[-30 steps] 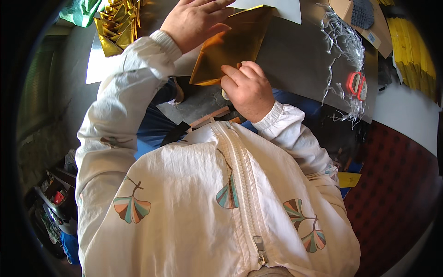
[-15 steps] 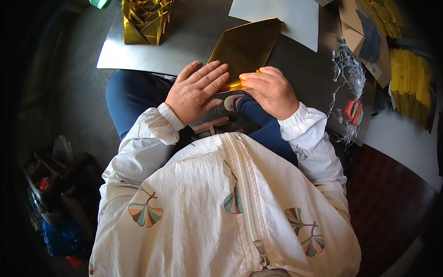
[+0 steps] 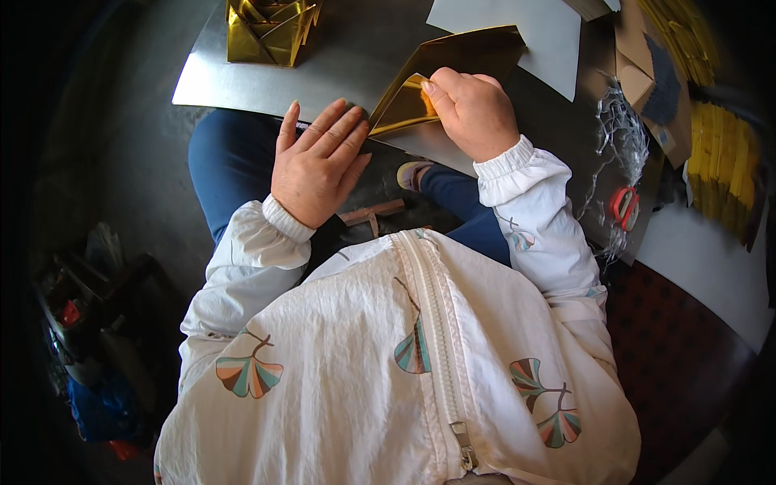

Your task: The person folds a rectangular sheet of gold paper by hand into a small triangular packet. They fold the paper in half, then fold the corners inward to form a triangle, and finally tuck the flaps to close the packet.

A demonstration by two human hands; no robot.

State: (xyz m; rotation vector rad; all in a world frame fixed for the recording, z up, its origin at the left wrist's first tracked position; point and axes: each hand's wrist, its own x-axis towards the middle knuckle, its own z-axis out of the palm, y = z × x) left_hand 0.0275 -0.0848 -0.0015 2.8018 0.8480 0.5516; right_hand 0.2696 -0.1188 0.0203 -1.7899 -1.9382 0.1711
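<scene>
Gold sheet (image 3: 467, 53), one: atop the grey table (image 3: 347, 48), near edge newly lifted into a flap (image 3: 404, 105), apparently mid-fold. Right hand (image 3: 478, 117): fingers pinching flap, over table's near edge. Left hand (image 3: 314, 174): fingers spread, gripping nothing, at table's near edge.

I hold a shiny gold sheet (image 3: 461, 53) by its near flap (image 3: 404, 107), which is bent up from the rest and catches a bright yellow-orange gleam. Behind it, the far part spreads out darker and brownish, reaching a corner at the far right. The whole sheet slants from near left to far right, by the table's (image 3: 347, 61) near edge.
</scene>
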